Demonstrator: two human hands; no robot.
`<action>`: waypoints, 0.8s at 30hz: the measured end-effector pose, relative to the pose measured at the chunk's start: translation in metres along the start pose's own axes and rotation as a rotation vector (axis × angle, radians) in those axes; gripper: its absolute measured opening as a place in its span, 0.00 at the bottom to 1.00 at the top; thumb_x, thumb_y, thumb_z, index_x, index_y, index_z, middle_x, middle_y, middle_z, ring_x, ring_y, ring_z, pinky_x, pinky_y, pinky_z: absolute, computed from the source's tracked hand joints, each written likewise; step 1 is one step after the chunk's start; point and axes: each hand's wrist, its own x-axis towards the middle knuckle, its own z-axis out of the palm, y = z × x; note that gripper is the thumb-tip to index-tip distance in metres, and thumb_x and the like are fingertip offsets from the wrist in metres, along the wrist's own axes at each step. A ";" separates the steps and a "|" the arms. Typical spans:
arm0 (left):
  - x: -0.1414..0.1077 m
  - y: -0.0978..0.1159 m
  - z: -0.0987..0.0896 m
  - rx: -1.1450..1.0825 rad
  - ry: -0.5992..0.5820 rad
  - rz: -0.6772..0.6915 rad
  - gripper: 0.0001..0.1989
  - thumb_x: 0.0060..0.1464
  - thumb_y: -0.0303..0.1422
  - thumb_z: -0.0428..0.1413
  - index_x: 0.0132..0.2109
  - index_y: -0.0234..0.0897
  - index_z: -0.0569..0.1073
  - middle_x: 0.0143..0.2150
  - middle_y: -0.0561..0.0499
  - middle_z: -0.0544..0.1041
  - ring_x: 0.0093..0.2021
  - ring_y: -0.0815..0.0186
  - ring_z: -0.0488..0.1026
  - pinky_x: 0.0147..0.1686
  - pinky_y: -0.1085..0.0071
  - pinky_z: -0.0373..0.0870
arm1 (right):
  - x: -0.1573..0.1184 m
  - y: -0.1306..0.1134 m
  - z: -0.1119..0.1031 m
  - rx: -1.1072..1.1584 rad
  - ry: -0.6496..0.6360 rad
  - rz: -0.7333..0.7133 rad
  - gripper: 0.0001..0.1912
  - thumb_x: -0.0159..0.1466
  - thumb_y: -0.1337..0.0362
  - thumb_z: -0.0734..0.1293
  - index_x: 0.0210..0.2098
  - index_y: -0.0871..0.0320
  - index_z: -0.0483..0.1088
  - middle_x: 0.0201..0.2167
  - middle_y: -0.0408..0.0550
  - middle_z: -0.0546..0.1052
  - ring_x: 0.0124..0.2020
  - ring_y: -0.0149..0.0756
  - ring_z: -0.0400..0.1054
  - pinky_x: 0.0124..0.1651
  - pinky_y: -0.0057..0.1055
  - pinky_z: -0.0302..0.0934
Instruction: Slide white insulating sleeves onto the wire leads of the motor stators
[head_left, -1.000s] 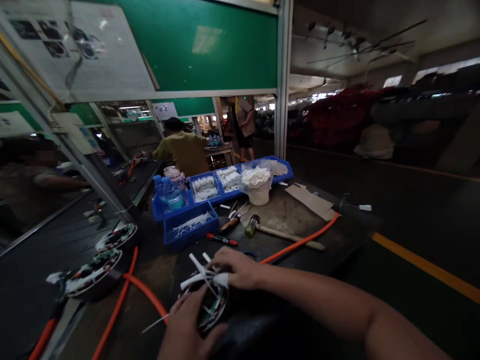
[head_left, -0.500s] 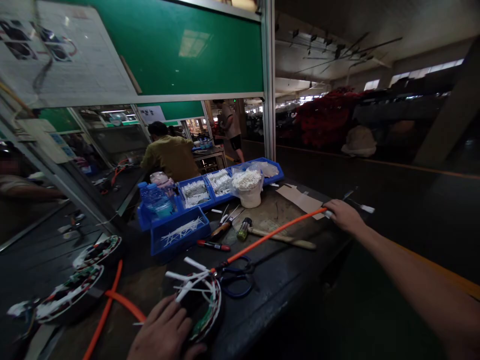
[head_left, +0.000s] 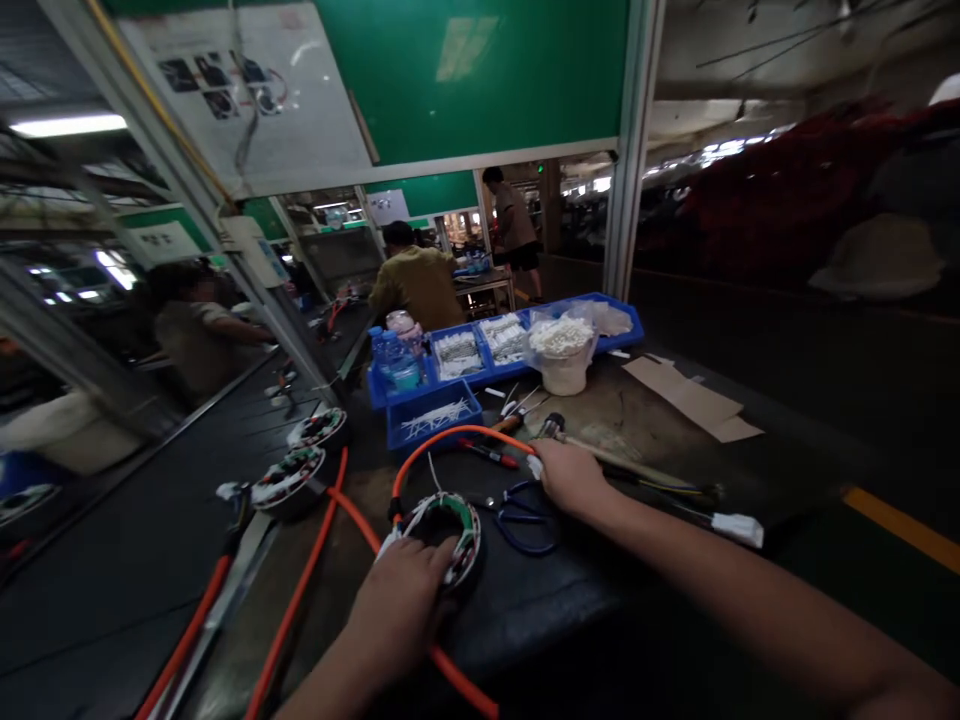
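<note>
Dim workbench (head_left: 525, 610) — wired ring (head_left: 468, 530) and orange cable (head_left: 456, 432), partly behind hands (head_left: 401, 592) (head_left: 571, 480)

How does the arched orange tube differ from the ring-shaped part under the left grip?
The arched orange tube is long and slim; the ring-shaped part is squat and round. The tube is mostly orange; the ring-shaped part shows green, white and dark areas. The right grip holds the tube's end; the left grip lies over the ring-shaped part. Both are being handled.
</note>
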 end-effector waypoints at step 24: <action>-0.029 -0.027 0.038 -0.354 0.494 0.123 0.10 0.47 0.29 0.52 0.39 0.37 0.72 0.35 0.48 0.75 0.40 0.62 0.70 0.53 0.56 0.57 | -0.054 -0.071 0.026 0.515 -0.009 -0.690 0.35 0.49 0.73 0.62 0.57 0.59 0.57 0.56 0.56 0.61 0.56 0.43 0.53 0.57 0.42 0.50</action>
